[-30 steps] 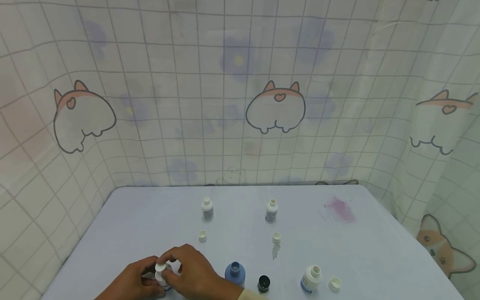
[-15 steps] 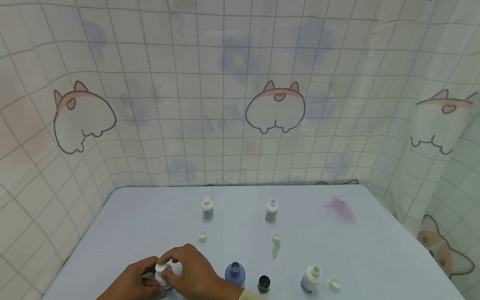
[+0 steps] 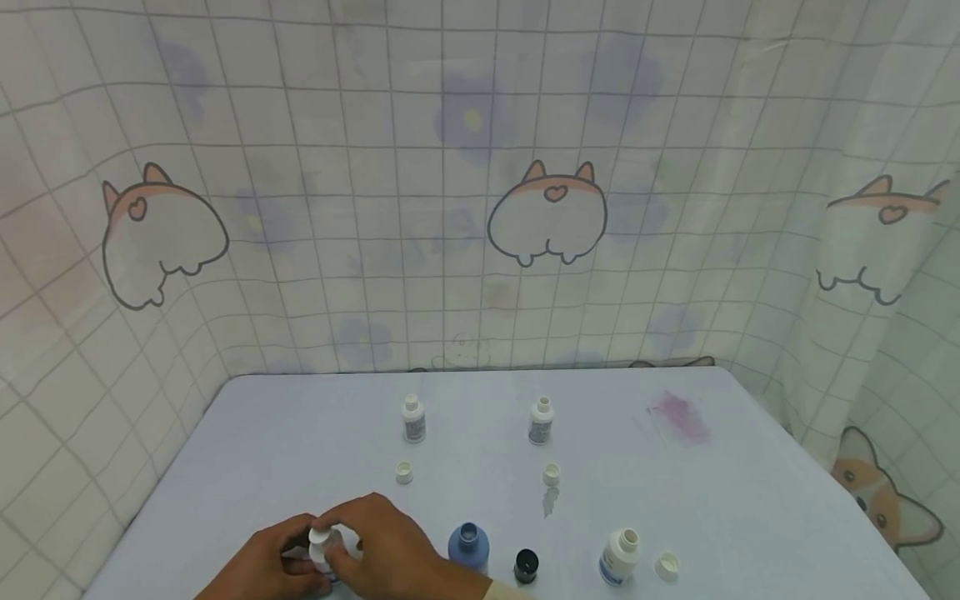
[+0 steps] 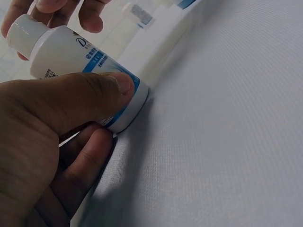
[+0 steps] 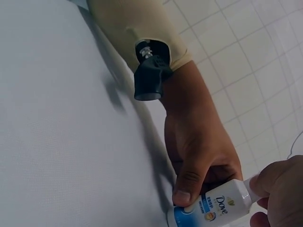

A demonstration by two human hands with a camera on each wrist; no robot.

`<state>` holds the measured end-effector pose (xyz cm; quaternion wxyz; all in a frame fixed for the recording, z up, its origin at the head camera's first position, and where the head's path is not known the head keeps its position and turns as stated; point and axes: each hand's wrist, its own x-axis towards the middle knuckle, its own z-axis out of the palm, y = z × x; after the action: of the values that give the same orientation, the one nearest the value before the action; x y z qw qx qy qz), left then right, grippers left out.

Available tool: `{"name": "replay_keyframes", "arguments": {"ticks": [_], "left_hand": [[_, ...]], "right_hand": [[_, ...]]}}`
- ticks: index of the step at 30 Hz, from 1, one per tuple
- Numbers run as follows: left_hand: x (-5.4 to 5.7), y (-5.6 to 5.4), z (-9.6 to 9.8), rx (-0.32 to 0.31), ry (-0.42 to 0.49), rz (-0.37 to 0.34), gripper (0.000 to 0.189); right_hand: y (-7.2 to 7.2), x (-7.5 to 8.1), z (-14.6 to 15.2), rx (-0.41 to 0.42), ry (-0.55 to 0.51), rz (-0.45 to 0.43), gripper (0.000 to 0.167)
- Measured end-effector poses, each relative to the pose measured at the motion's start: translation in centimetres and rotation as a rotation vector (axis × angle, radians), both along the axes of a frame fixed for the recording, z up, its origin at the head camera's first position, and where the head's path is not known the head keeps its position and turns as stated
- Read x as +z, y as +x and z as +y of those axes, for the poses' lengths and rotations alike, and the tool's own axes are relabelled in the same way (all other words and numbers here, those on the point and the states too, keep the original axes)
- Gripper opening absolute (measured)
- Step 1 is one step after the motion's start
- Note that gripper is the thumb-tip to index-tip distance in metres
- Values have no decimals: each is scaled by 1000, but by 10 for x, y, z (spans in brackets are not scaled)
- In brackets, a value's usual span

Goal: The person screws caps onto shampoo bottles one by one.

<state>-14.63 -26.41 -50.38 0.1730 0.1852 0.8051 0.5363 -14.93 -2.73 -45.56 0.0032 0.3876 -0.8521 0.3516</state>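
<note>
In the head view, my left hand (image 3: 270, 560) and right hand (image 3: 393, 546) meet at a small white bottle (image 3: 324, 560) near the table's front edge, left of centre. The left wrist view has my left hand (image 4: 57, 109) gripping the body of this bottle (image 4: 61, 49), thumb (image 4: 106, 92) across its blue-striped label. Its base is at the cloth. Its white cap (image 4: 27, 35) is on the neck, and the right fingers curl about it. In the right wrist view the label reads Dove on the bottle (image 5: 222, 204), and my right hand (image 5: 286, 189) pinches the cap end.
An uncapped blue bottle (image 3: 468, 546), a black cap (image 3: 527, 567), an uncapped white bottle (image 3: 620, 557) and a white cap (image 3: 667, 567) line the front. Behind stand two white bottles, left (image 3: 413, 419) and right (image 3: 541, 421), with caps (image 3: 404, 472) (image 3: 551, 475) before them.
The head view has shifted very slightly. Both hands stay at the bottle, with the right fingers only slightly changed in position around the cap.
</note>
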Motion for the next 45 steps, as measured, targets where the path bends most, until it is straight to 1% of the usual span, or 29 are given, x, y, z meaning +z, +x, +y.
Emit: {"name": "replay_keyframes", "arguments": {"ticks": [6,9,12,13,16,17,21,27,32,38,42,45], "left_hand": [[-1,0,0,-6,-5,45,54],[0,0,1,15,-12,24,55],[1,1,2,28,-18,18,54],[2,1,2,36,-25,10,55],[2,1,3,43,-33,17,55],[2,1,3,53,-37,7,55],[3,2,4,63,-39,7,54],[4,4,5,71,-44,28,54],[4,3,4,75,-59,47,53],[7,1,1,95,-112,118,52],[9,0,-1,123,-137,114,55],[10,0,-3,151,-153,110,58]], "right_hand": [[2,3,5,12,19,-28,32],[3,4,7,11,21,-50,32],[4,5,10,12,22,-75,33],[4,5,11,10,23,-89,33],[7,9,15,6,20,-139,34],[8,11,17,2,17,-157,34],[11,17,23,1,-24,-235,34],[12,20,30,23,-53,-305,34],[14,19,33,54,-93,-338,34],[15,20,36,26,-100,-388,34],[16,25,39,29,-109,-415,35],[17,26,41,38,-112,-403,34]]}}
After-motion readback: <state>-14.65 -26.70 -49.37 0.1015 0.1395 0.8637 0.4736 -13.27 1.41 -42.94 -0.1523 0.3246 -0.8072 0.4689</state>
